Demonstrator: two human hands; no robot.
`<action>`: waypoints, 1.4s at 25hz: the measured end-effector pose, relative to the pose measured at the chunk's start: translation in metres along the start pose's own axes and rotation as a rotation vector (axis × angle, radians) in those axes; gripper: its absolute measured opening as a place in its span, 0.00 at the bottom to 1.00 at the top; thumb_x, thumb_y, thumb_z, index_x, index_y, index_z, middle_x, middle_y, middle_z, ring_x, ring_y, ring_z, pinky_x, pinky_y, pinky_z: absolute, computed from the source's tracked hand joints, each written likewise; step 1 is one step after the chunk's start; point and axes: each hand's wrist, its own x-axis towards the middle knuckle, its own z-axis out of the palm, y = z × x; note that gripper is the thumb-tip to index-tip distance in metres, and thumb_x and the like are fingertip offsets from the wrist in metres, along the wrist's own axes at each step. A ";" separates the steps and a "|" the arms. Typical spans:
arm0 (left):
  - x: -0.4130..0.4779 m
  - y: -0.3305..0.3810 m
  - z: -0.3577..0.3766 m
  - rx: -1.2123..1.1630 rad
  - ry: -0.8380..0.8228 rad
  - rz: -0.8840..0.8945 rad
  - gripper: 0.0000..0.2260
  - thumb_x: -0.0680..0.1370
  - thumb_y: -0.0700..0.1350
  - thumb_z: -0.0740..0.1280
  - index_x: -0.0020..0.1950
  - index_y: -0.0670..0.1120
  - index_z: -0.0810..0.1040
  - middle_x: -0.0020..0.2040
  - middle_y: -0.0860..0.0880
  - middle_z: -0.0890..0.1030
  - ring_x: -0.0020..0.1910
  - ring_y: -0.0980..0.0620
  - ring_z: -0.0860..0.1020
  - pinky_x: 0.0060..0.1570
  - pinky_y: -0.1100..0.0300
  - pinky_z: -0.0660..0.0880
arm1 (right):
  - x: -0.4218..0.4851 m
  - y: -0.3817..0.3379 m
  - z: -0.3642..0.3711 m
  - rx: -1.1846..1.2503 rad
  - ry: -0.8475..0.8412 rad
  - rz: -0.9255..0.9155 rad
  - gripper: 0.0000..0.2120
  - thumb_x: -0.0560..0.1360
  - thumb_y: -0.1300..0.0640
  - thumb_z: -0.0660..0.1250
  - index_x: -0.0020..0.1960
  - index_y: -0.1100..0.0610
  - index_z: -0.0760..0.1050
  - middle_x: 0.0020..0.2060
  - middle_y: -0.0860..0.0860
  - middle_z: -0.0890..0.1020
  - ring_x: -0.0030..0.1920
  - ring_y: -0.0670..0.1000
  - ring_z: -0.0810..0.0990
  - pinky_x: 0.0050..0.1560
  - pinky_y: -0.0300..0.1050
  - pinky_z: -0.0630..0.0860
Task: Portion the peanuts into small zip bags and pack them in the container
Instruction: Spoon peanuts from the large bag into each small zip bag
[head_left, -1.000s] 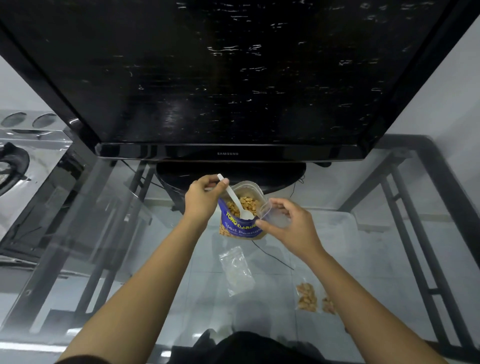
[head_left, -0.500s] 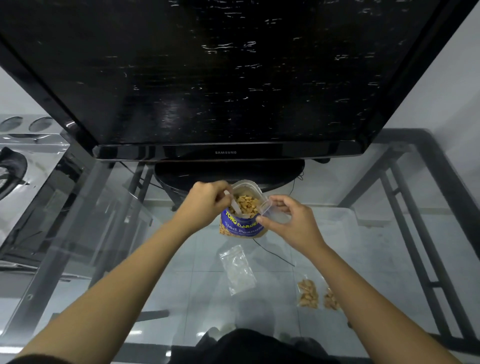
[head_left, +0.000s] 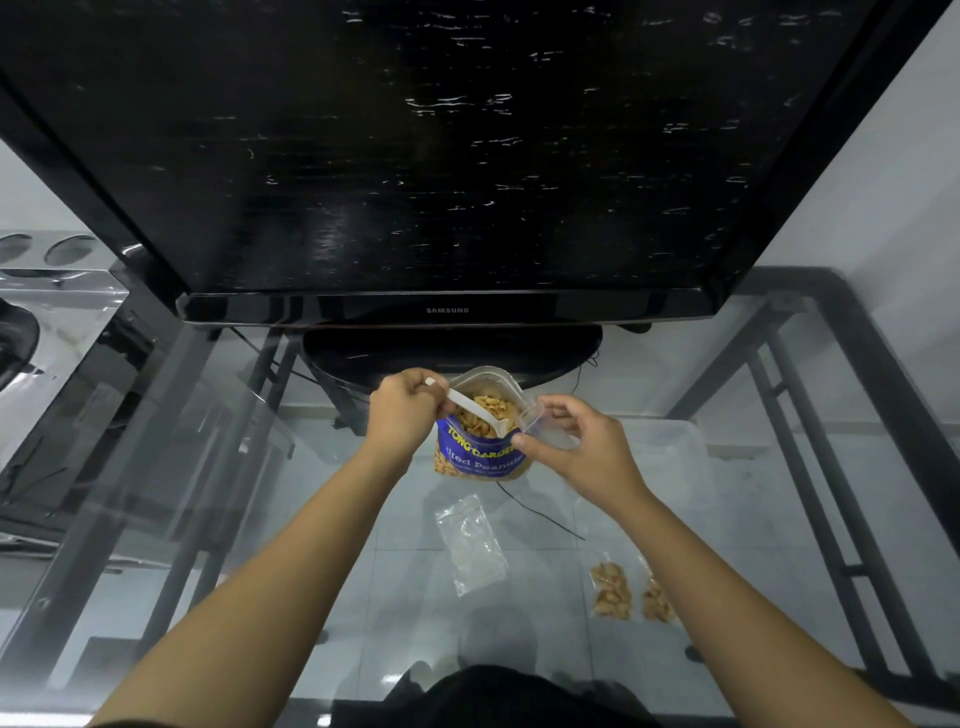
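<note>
Our left hand (head_left: 400, 415) grips the white plastic spoon (head_left: 474, 412), its long axis slanting down-right, bowl in the open blue peanut pouch (head_left: 478, 458); our right hand (head_left: 582, 452) pinches the small clear zip bag (head_left: 548, 427) open just right of that bowl.

The left forearm (head_left: 291, 571) and the right forearm (head_left: 701, 571) are bare from the wrists down to the bottom edge of the view. The left hand (head_left: 402, 410) and the right hand (head_left: 576, 447) are bare as well. Low in the middle, between the arms, sits a black garment (head_left: 493, 696) — a rounded, softly creased dark shape, too dim to tell whether it is a shirt or trousers.
</note>
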 end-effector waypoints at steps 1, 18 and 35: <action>0.001 0.000 0.001 -0.064 0.006 -0.039 0.07 0.78 0.39 0.62 0.45 0.40 0.79 0.36 0.45 0.80 0.39 0.51 0.79 0.46 0.57 0.78 | 0.000 0.000 0.000 0.012 -0.001 0.003 0.21 0.66 0.48 0.75 0.56 0.49 0.74 0.48 0.39 0.78 0.49 0.35 0.75 0.43 0.25 0.70; 0.028 0.011 -0.056 -0.350 0.089 -0.108 0.08 0.78 0.36 0.60 0.40 0.43 0.74 0.33 0.46 0.73 0.31 0.54 0.72 0.33 0.66 0.70 | 0.026 -0.014 0.008 -0.380 0.093 -0.173 0.26 0.63 0.44 0.76 0.55 0.54 0.75 0.49 0.49 0.79 0.50 0.49 0.76 0.46 0.40 0.72; -0.038 0.093 -0.051 0.186 0.281 0.749 0.05 0.77 0.44 0.64 0.44 0.46 0.78 0.32 0.46 0.78 0.32 0.48 0.76 0.36 0.60 0.72 | 0.024 -0.032 0.038 0.156 0.337 -0.113 0.22 0.64 0.49 0.77 0.55 0.50 0.74 0.45 0.40 0.78 0.47 0.37 0.76 0.47 0.27 0.72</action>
